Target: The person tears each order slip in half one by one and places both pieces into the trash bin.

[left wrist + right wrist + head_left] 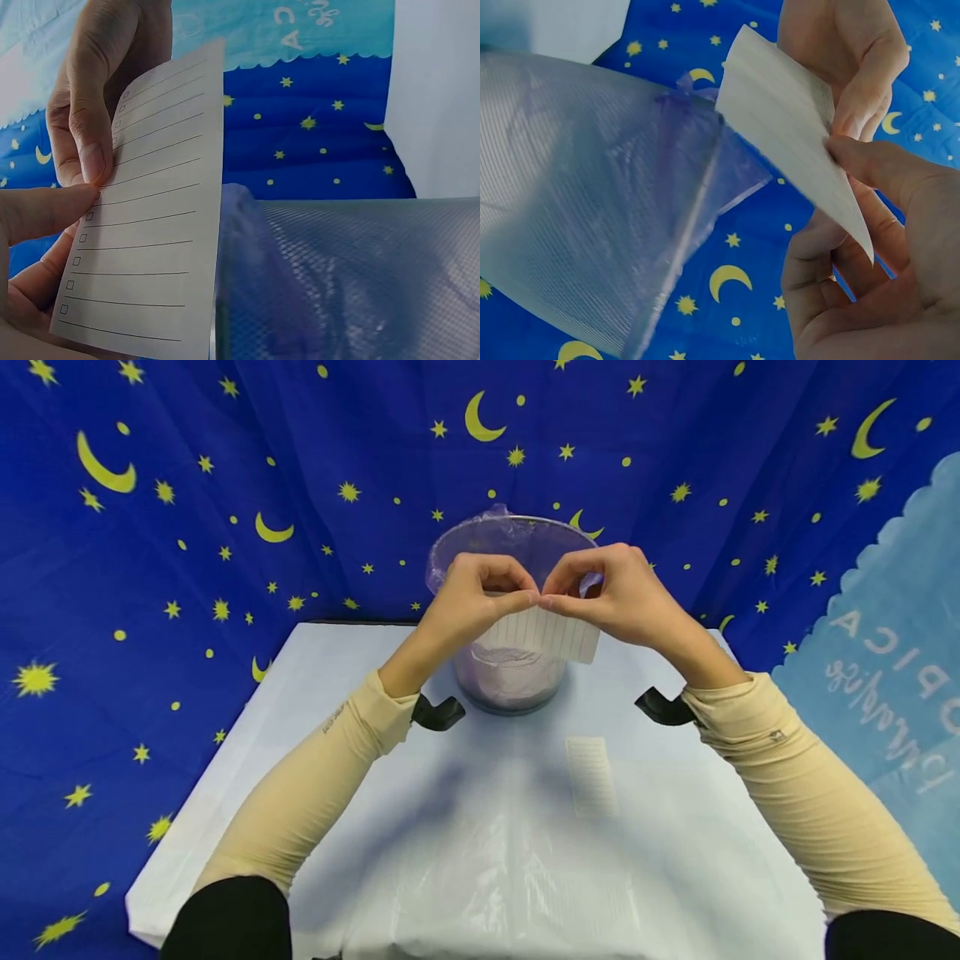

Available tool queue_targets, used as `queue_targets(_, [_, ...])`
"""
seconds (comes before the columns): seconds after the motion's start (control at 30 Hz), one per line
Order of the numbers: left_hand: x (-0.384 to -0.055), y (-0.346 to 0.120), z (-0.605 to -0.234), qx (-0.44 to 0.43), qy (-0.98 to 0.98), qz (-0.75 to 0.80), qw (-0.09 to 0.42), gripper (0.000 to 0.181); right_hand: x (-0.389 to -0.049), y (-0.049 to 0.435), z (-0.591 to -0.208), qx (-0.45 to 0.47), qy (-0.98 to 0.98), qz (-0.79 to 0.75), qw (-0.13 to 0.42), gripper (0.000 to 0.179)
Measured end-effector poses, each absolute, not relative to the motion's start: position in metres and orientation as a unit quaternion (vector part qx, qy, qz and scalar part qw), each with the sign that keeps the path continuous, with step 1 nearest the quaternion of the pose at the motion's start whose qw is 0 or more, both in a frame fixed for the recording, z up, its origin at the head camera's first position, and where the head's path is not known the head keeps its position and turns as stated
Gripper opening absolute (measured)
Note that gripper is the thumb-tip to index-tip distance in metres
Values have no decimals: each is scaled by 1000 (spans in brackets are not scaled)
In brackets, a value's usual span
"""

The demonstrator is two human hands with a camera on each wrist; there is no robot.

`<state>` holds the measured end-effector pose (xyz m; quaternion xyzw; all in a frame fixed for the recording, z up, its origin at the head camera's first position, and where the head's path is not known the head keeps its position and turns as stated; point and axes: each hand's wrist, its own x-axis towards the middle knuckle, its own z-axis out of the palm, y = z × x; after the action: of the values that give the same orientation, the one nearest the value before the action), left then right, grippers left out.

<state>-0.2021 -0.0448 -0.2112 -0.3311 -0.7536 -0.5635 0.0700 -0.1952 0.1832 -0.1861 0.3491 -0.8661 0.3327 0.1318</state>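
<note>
A lined checklist paper sheet [566,633] hangs between both hands in front of the mesh wastebasket [510,681]. My left hand [476,597] pinches its upper edge between thumb and fingers. Right beside it, my right hand [611,593] pinches the same edge, so the fingertips of the two hands nearly meet. The left wrist view shows rows of lines and small checkboxes on the sheet [150,217], which bends slightly. From the right wrist, the sheet's other face [780,112] looks plain. I cannot tell whether the paper is torn.
A thin translucent purple bag [446,556] lines the wastebasket and folds over its rim. Another lined paper [591,777] lies flat on the white-covered table [487,860], nearer to me. Blue curtains [300,460] with moons and stars stand behind.
</note>
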Motion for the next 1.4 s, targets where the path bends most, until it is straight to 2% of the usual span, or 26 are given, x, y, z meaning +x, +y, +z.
queue_targets(0.43, [-222,-41,-174,-332,-760,-552,86,5,-211,185,-144,344,-882,287,148,17])
queue_targets(0.83, [-241,-42,-137,-329,-757,-555,104,7,-232,182,-116,354,-866,302,182,19])
queue_targets(1.4, [-270,-36,-117,-304,-766,-555,112,7,-263,185,-98,341,-872,301,180,23])
